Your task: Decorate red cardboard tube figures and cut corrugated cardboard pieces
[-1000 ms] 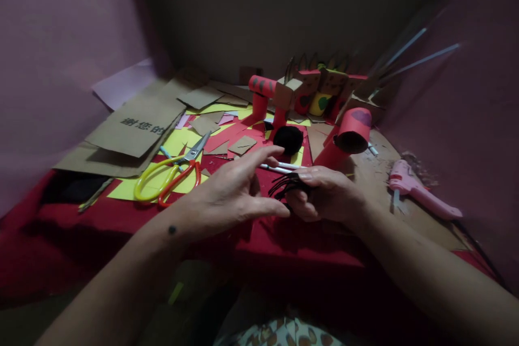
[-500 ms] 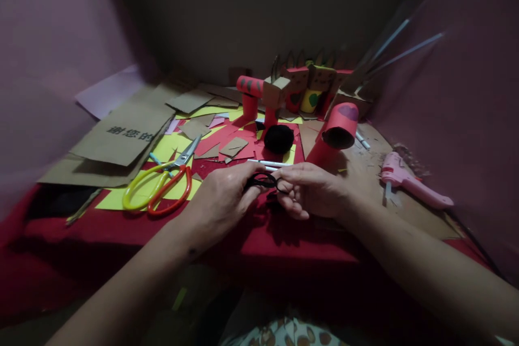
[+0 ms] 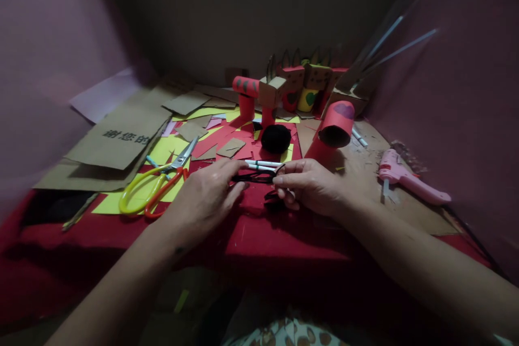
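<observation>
Loops of black yarn stretch low over the red cloth between my two hands. My left hand has its fingers curled round the left end of the loops, its thumb a little apart. Between thumb and fingertips, my right hand pinches the right end. A small dark clump, perhaps more yarn, sits just under the right fingers. Behind the loops lie white pens, and past them a fuzzy black ball of yarn. Scissors with yellow and red handles rest left of my left hand.
Cardboard sheets are stacked at the left. A red paper tube leans at the right, near a pink glue gun. Paper-tube figures stand at the back. Cardboard scraps lie mid-table.
My hands have drawn apart, the left one moving left, and the yarn loops between them are longer and straighter. The view has shifted slightly.
</observation>
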A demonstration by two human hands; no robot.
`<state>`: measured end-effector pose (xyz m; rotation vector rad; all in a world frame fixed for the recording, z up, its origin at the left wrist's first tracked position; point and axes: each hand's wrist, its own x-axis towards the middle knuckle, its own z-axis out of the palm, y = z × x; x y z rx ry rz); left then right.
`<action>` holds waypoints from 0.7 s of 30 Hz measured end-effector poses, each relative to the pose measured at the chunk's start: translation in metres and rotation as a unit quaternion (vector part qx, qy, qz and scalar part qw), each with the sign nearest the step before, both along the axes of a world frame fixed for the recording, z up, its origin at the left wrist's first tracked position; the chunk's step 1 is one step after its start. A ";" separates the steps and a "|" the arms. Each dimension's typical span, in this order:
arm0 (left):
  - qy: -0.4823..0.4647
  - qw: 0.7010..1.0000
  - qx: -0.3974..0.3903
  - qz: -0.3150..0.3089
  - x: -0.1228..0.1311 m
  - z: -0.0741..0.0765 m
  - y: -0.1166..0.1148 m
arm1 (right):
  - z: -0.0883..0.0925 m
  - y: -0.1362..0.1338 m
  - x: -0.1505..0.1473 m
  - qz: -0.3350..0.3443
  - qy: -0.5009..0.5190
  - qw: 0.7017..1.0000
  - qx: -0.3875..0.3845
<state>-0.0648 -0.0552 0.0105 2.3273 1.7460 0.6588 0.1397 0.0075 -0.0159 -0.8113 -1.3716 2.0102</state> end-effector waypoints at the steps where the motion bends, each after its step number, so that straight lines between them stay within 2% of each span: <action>1: 0.003 1.000 -0.002 0.003 -0.003 0.001 0.001 | 0.000 0.000 0.000 -0.004 -0.006 1.000 0.010; 4: -0.059 0.998 -0.005 -0.002 -0.003 0.005 0.000 | 0.001 -0.001 0.000 -0.010 -0.021 0.999 0.038; 7: -0.154 0.986 -0.022 -0.058 0.008 0.011 -0.003 | 0.002 -0.003 0.000 -0.001 -0.038 0.997 0.062; 10: -0.143 0.981 -0.012 -0.131 0.022 0.014 -0.004 | 0.003 -0.006 0.000 0.001 -0.042 0.996 0.081; 12: -0.111 0.982 -0.015 -0.153 0.028 0.013 -0.002 | 0.002 -0.006 0.000 -0.009 -0.034 0.996 0.084; 16: -0.108 0.983 -0.004 -0.148 0.030 0.006 0.006 | -0.001 -0.004 0.002 -0.015 -0.007 0.998 0.066; 21: -0.143 0.978 0.095 -0.118 0.029 0.000 0.008 | -0.002 0.000 0.003 -0.013 0.038 0.999 0.018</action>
